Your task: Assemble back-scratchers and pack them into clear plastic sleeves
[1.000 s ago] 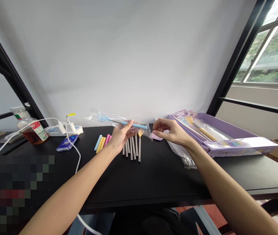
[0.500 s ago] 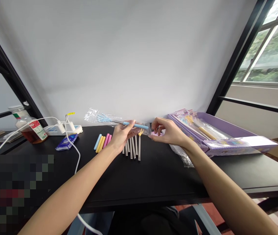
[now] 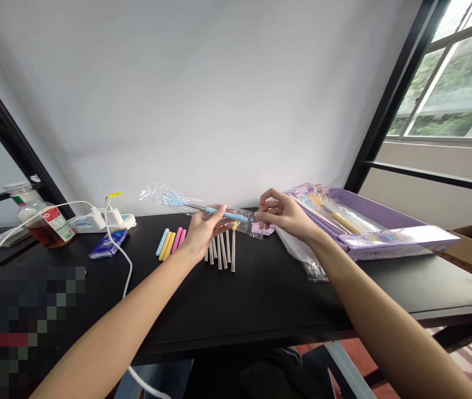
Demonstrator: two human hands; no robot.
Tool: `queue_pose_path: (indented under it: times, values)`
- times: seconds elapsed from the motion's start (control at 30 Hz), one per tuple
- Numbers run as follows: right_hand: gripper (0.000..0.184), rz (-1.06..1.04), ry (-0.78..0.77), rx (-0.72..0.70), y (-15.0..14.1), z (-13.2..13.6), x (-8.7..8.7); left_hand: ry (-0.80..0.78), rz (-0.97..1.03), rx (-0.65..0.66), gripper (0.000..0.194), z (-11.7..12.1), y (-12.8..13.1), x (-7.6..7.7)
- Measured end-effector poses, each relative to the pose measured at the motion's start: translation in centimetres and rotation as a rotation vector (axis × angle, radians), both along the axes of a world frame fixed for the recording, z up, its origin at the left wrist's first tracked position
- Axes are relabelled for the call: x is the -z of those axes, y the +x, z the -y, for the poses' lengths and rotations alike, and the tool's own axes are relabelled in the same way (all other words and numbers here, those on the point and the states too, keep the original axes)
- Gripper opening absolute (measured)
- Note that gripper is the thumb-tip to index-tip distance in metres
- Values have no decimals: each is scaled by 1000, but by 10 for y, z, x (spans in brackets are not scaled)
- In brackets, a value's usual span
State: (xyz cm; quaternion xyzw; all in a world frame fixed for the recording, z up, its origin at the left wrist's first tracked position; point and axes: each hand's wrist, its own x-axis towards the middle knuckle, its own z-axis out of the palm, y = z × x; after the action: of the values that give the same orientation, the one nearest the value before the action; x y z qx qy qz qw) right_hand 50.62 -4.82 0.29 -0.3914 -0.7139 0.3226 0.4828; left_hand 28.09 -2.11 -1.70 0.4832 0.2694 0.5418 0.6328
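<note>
My left hand [image 3: 206, 228] is closed around a light-blue back scratcher [image 3: 227, 214] inside a clear plastic bag [image 3: 192, 199]. Its claw-shaped head [image 3: 173, 198] points left, with the handle end to the right. At the bag's right end, my right hand [image 3: 280, 213] pinches the film between thumb and fingers. Below my left hand lie several metal rods [image 3: 220, 257] in a row, one with a yellow claw head [image 3: 235, 225]. Blue, yellow and pink handles [image 3: 170, 244] lie left of them. A small pink-purple card [image 3: 263, 228] shows under my right hand.
To the right, a purple box [image 3: 385, 208] holds bagged back scratchers [image 3: 339, 219]. Loose clear film [image 3: 308, 266] lies before it. On the left are a blue packet [image 3: 109, 244], a power strip [image 3: 84, 223], a white cable [image 3: 128, 271] and a bottle [image 3: 40, 221].
My right hand has come to the bag's right end, its fingers closing into a pinch there. My left hand keeps hold of the bagged back scratcher. The view has shifted slightly.
</note>
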Motion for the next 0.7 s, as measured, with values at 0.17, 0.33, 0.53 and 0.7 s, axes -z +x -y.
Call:
queue_pose_path:
  times: [0.17,0.33,0.53,0.7]
  values:
    - [25,-94,-63,-199,13,-1,-1,-38,28,14,30,0,-3,-1]
    - [28,115,69,-248,7,-1,-2,-60,-4,105,35,4,-3,-2]
    - [31,67,-57,-216,-5,0,2,22,-169,193,41,10,-1,-1]
    - [42,117,-299,-260,-4,-2,6,156,-356,154,49,8,1,3]
